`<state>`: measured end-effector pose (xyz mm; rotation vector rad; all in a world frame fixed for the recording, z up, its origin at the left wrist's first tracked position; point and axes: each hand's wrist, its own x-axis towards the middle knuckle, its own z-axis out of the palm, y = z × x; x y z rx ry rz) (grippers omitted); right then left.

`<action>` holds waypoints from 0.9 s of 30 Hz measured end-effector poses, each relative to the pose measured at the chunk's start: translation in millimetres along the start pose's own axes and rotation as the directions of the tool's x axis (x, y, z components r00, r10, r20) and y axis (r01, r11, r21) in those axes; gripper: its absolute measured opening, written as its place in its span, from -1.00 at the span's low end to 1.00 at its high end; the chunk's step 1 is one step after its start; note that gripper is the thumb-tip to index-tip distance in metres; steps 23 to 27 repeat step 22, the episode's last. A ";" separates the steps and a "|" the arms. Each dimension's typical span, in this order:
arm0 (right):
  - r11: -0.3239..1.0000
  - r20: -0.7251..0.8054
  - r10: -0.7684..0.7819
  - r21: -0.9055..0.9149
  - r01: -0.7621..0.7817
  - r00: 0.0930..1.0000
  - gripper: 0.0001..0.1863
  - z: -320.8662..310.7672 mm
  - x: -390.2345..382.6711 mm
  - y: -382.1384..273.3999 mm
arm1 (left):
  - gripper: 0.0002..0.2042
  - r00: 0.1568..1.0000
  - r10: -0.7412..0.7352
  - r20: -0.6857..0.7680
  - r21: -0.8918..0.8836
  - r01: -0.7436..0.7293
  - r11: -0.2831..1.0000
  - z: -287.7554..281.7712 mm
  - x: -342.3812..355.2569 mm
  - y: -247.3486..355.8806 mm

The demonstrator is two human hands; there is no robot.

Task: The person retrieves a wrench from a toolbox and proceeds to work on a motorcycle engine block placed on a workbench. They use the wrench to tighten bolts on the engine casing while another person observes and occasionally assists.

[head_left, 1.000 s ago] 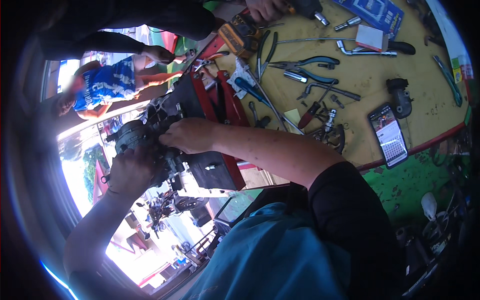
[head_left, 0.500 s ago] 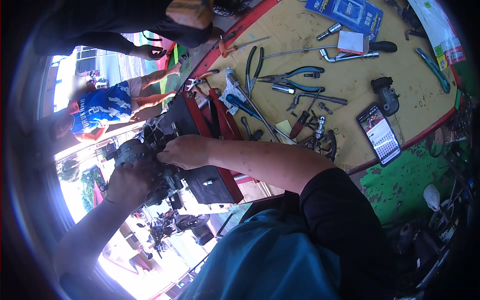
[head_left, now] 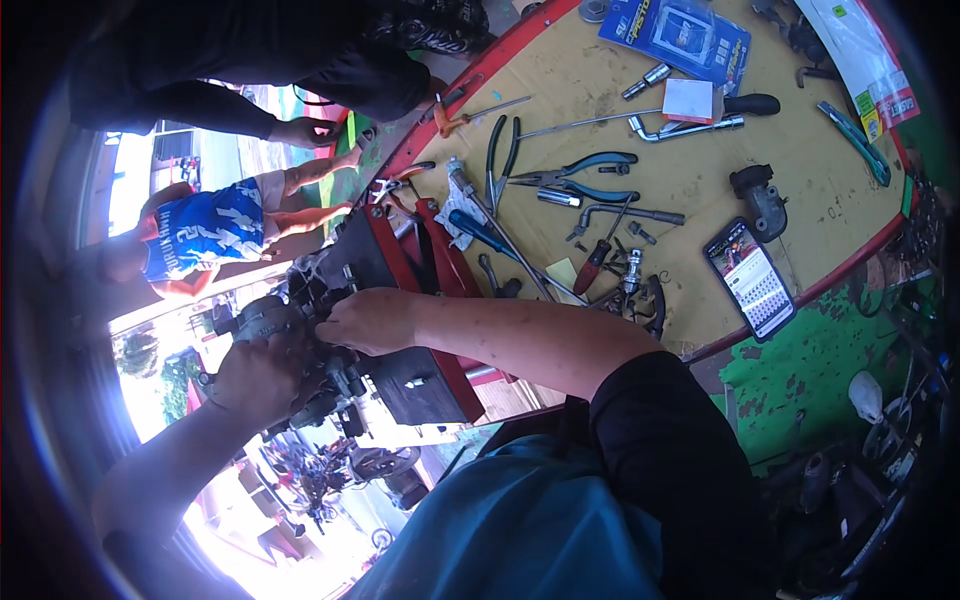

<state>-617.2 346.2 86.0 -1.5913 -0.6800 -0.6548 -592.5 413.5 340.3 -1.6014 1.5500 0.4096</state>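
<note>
A dark metal motorcycle engine (head_left: 268,318) sits at the left, beside a red-edged black stand (head_left: 425,390). My left hand (head_left: 262,378) lies on its near side, fingers curled over the casing. Opposite it, my right hand (head_left: 368,322) is closed at the engine's other side, fingertips bent in among the parts. Whatever those fingertips pinch is hidden behind the hand. My right forearm stretches across the front of the tool-covered table (head_left: 830,215).
The table holds pliers (head_left: 580,178), a red screwdriver (head_left: 597,262), a socket wrench (head_left: 690,127), a dark pipe-shaped part (head_left: 762,202) and a lit phone (head_left: 750,280). A person in dark clothes (head_left: 330,70) stands close by; another in a blue jersey (head_left: 205,230) is farther off.
The view has shifted slightly, so the table things appear a little to the left. Both hands stay at the engine with hardly any movement. The person in blue has moved an arm.
</note>
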 end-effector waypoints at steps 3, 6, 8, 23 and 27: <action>1.000 0.046 0.029 -0.011 -0.029 0.999 -0.89 -3.6 1.2 -4.4 | -0.54 1.000 0.010 -0.003 0.014 -0.010 1.000 -2.6 -1.5 -1.9; 1.000 0.009 0.012 -0.021 -0.012 1.000 -0.82 4.3 1.0 -6.7 | -0.53 1.000 -0.024 -0.002 0.015 0.024 1.000 -3.6 -3.2 3.4; 0.999 -0.033 0.046 0.025 -0.045 0.998 -0.81 11.8 -0.7 -12.9 | -0.54 0.996 -0.083 0.045 -0.043 0.085 0.995 -7.6 -6.8 13.1; 0.850 -0.218 0.512 0.271 -0.452 0.831 -0.79 19.5 -1.4 -60.1 | -0.70 0.944 -0.322 0.068 -0.083 0.327 0.942 23.5 -14.0 21.4; 0.850 -0.218 0.512 0.271 -0.452 0.831 -0.79 19.5 -1.4 -60.1 | -0.70 0.944 -0.322 0.068 -0.083 0.327 0.942 23.5 -14.0 21.4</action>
